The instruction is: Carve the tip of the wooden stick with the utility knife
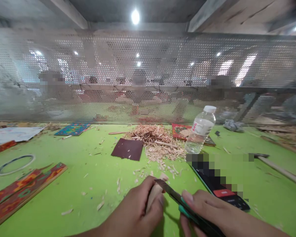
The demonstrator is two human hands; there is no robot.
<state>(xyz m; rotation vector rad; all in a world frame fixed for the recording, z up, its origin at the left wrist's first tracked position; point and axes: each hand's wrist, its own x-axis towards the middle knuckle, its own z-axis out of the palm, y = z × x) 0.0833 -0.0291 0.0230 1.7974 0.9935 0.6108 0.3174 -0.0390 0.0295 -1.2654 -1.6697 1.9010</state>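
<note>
My left hand (140, 204) is wrapped round a pale piece of wood (154, 195), much of it hidden by the fingers. A utility knife (174, 195) with a dark blade and a black and green handle is gripped in my right hand (204, 210), thumb along its top. Its blade lies against the wood's upper end, where a light curl or nub of wood (163, 177) shows. Loose wood shavings (162, 154) are piled beyond my hands, beside a dark brown square sheet (127, 149), perhaps sandpaper.
To the right lie a smartphone (220, 187) and a hammer-like tool (283, 169). A clear water bottle (201, 130) stands tilted in view behind the phone. Painted boards (27, 194) and a tape ring (15, 164) are on the left. A perforated metal screen (143, 75) borders the green table (84, 184).
</note>
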